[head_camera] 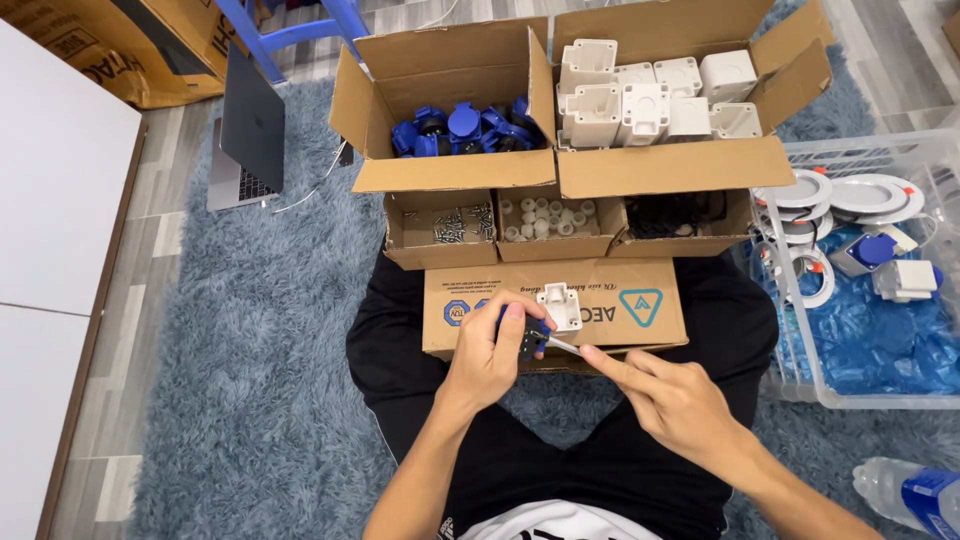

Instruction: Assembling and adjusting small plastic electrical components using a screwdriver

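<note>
Left hand (pixel 492 352) grips blue socket (pixel 530 337); right hand (pixel 672 400) touches it.

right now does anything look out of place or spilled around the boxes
Mostly tidy. Only the plastic bottle lies on its side on the rug, apart from the boxes. The left hand holds a blue part; the right hand touches it.

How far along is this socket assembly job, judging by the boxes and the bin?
Done: a few assembled units lie in the clear bin. In hand: the left hand holds a blue part while the right hand works a thin tool into it. Left: boxes of blue parts and white housings remain well stocked.
</note>
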